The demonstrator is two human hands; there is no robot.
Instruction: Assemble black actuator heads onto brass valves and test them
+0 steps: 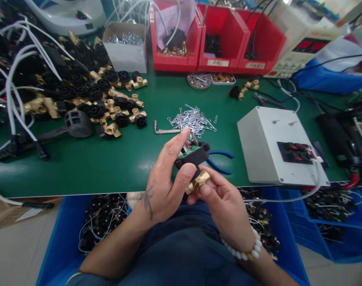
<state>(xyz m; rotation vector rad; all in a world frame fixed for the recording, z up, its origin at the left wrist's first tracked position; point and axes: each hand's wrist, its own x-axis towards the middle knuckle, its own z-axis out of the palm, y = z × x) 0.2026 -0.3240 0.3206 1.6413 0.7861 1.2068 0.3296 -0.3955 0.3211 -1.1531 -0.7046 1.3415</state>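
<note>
Over the table's front edge I hold a brass pipe fitting [199,182] joined to a black plastic housing [195,156]. A green circuit board [189,151] and some red wire show in the housing's open top. My left hand [166,182] grips the housing between thumb and fingers. My right hand [225,200] pinches the brass fitting from below right. Behind the housing lie blue-handled pliers [221,161], partly hidden. A loose pile of metal spring clips [193,119] is just beyond my left fingertips, beside a small L-shaped metal tool [166,131].
Many brass fittings with black caps [94,93] crowd the left, near a black rubber mallet [78,124]. Red bins [176,63], a box of screws [126,55] and a power supply [306,47] line the back. A grey box [267,143] stands right. Blue crates [54,238] sit below.
</note>
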